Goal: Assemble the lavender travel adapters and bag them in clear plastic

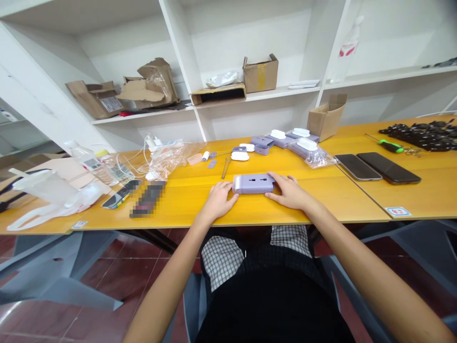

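Note:
A light purple oblong plastic casing lies flat on the table in front of me. Two dark slots mark its top, small holes run along its near side, and its left end is whitish. My left hand grips that left end, with the thumb at the near corner and the fingers at the far one. At the other end my right hand holds the casing between a finger at the back and the thumb in front. Just beyond lie a coiled spring and a white oval piece.
Purple and white units, some in clear plastic, stand farther back. Two dark phones and a green-handled screwdriver lie right. Leftward are another phone, a plastic cup and bottles. White shelves with cardboard boxes rise behind.

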A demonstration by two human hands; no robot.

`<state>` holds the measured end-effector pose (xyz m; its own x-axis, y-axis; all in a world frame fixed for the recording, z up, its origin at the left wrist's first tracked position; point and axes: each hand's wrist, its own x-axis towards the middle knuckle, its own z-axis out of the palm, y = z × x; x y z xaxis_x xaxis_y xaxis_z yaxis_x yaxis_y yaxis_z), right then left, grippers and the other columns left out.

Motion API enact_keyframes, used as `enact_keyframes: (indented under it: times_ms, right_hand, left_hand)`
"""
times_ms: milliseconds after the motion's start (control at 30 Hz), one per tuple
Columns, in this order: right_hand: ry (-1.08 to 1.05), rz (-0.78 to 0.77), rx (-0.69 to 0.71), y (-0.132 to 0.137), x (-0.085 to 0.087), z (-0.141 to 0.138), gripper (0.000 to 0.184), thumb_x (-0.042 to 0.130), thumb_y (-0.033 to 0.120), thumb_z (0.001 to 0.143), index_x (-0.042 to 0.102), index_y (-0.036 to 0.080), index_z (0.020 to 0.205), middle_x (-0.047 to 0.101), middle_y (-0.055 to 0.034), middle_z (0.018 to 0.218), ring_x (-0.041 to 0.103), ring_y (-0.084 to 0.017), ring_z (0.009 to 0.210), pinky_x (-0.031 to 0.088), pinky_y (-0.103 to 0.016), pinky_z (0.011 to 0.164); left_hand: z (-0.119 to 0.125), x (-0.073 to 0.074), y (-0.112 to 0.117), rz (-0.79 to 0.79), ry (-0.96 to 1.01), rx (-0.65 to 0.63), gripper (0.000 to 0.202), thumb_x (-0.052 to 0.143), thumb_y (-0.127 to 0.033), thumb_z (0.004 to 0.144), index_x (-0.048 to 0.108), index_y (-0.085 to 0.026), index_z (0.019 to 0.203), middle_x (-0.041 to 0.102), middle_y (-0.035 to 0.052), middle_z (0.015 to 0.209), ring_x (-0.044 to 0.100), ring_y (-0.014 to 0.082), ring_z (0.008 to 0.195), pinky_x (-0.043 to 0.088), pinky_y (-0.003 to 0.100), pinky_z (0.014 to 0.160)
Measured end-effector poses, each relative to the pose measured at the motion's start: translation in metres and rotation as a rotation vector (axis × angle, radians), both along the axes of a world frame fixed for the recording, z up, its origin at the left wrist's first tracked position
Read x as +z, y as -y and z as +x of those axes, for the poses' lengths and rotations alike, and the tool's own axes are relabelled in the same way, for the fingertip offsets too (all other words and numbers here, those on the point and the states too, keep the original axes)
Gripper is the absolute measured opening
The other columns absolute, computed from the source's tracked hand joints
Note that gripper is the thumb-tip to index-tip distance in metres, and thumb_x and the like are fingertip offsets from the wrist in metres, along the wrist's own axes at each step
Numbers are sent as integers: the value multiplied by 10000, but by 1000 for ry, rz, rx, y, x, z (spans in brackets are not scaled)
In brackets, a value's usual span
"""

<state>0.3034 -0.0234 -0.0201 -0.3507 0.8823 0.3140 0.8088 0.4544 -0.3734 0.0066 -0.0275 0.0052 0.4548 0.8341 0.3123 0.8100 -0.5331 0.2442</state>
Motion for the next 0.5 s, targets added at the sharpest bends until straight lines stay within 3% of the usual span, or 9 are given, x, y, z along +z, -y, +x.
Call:
enact_keyframes:
  times_ms: [167,267,367,500]
  right_hand:
    - [-18,-11,-4,0,1,0,774,602,536,948,353,220,1609,583,-196,1519,558,-388,1387,295,-653,1204]
    - [-9,-26,1,0,2,1,811,609,550,941,343,193,1618,570,-212,1526,543,-386,1405,278,-647,1216]
    - [-8,-37,13,-1,1,4,836,612,558,940,319,189,1631,541,-219,1553,508,-383,1442,275,-650,1216]
    - [-23,-32,19,-4,-1,5,789,616,550,943,354,222,1611,567,-199,1535,536,-381,1414,289,-657,1204]
  left_hand:
    - [2,0,2,-12,12,3,351,561,-361,989,674,-194,1276,684,125,1354,610,314,1278,455,532,1136]
    - [-1,-2,-2,-58,79,9,440,601,-365,956,643,-184,1354,651,138,1427,579,329,1352,422,552,1187]
    - [-17,-2,-15,-164,333,81,633,632,-382,928,514,-175,1514,532,167,1572,530,326,1439,432,526,1203]
    - [-53,-1,-39,-165,699,271,632,486,-405,1021,382,-185,1604,490,171,1608,534,278,1452,483,447,1178]
